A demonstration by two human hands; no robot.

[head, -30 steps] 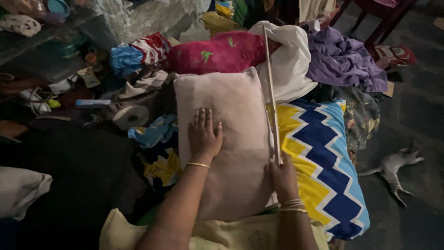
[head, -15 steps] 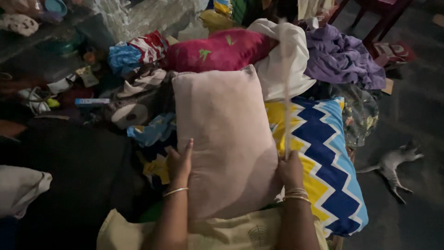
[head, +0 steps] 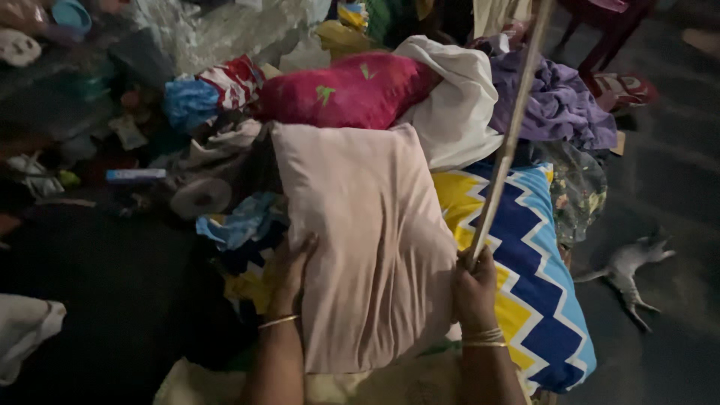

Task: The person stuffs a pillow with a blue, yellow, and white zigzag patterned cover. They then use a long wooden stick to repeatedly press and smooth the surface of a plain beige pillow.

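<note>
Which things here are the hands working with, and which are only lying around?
In hand:
- pink pillow, left hand on its edge
- long stick, gripped by the right hand

Lying about:
- zigzag pillow
- red pillow
- purple cloth
- white cloth
- tape roll
- cat

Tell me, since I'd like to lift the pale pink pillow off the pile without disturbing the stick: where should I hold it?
Probably by its two long edges near the lower end, coming from below. The pink pillow lies lengthwise, its near end towards the person. The left hand already cups the left edge; the right hand grips the stick at the right edge.
</note>
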